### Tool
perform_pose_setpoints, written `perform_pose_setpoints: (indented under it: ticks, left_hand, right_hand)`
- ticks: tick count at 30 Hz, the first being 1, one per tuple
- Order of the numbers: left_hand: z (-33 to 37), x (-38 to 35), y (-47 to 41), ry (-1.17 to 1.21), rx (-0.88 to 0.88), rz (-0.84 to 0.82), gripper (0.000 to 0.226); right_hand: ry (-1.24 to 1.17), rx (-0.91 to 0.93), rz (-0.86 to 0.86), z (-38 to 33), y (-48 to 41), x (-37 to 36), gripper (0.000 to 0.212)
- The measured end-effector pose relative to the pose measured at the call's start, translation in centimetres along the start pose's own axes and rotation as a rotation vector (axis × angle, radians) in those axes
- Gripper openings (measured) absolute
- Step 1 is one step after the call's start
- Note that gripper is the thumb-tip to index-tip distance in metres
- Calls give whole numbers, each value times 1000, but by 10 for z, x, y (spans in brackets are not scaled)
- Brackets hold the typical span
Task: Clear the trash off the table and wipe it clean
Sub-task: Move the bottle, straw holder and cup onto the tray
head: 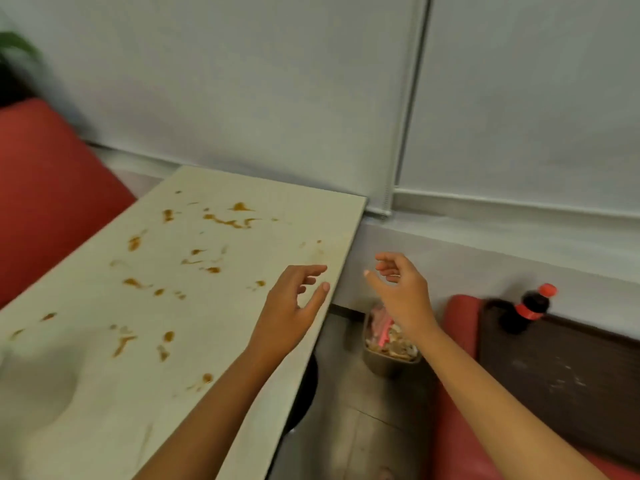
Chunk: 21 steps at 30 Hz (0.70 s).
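Since trash point(393, 345) looked dumped in the bin point(382, 366) at 5 o'clock, only wiping was left: stains point(223, 220) covered the bench point(304, 213), left hand point(292, 308) and right hand point(403, 292) grips apart, empty.

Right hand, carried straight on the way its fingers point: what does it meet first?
Probably the table at its right edge, just left of the right hand; if it rides higher, the left hand. Height is unclear.
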State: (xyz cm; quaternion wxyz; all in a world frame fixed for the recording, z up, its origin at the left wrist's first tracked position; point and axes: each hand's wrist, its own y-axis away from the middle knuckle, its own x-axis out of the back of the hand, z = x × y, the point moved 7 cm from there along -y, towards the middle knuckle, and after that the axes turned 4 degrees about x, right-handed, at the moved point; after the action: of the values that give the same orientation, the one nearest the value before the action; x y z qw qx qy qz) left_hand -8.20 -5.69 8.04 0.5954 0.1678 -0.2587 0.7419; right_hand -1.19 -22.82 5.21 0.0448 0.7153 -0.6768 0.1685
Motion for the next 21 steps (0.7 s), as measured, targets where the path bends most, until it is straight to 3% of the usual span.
perform_pose_setpoints:
  ticks: [9, 21]
  left_hand:
    - [-61, 143, 124, -83, 198, 229, 18]
    - [-97, 258, 279, -194, 393, 544, 26]
  right_hand:
    - [-55, 137, -374, -95, 80, -167, 19]
    - [-16, 192, -823, -141, 193, -306, 26]
